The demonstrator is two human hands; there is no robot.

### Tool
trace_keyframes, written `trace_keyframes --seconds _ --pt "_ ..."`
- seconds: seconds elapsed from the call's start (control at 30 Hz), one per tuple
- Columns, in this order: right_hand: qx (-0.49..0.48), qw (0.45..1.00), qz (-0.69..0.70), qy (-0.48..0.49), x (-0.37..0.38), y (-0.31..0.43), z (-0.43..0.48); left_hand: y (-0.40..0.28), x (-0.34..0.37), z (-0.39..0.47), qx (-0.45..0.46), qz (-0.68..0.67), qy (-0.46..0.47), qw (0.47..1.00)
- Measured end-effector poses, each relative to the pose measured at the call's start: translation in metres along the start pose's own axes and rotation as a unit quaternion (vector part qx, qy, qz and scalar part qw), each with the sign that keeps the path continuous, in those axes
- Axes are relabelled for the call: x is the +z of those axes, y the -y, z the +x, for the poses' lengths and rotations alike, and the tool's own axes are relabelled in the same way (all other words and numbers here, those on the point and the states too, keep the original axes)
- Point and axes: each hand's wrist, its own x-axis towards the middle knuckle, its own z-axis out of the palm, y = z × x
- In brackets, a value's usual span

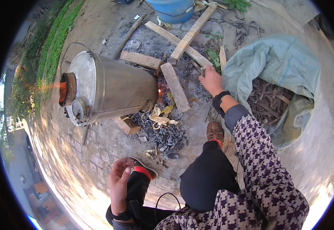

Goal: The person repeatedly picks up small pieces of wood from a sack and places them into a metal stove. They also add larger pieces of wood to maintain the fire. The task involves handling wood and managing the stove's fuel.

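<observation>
My right hand (pixel 212 80) is closed around a small piece of wood or stick at the near end of a long wooden board (pixel 181 44); whether it also touches the board I cannot tell. A second board (pixel 194 31) lies across the first. My left hand (pixel 120 175) is raised over my shoe at the lower left, fingers loosely curled, nothing visible in it. A metal water boiler (pixel 124 86) with flame in its chimney (pixel 68 89) stands over glowing embers (pixel 161 90). Bricks (pixel 175 87) lie around its base, and dry corn husks (pixel 161 118) rest on the ash beside it.
On the right, a large woven plastic sack (pixel 273 57) stands open with wood chips or bark (pixel 267 100) inside. A blue bucket (pixel 172 11) is at the top. Grey charcoal (pixel 165 141) covers ground between my feet and the boiler. A stick (pixel 129 36) lies beyond the bricks.
</observation>
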Motion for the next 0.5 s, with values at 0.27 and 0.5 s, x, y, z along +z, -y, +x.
trace_keyframes --seconds 0.27,0.5 --pt "-0.108 0.985 -0.134 0.004 0.047 0.021 0.032 0.003 0.007 0.006 -0.031 0.01 0.022 0.999" --pt "-0.036 0.995 -0.078 0.055 0.013 0.022 0.018 0.004 0.005 0.005 -0.034 0.012 0.033 0.999"
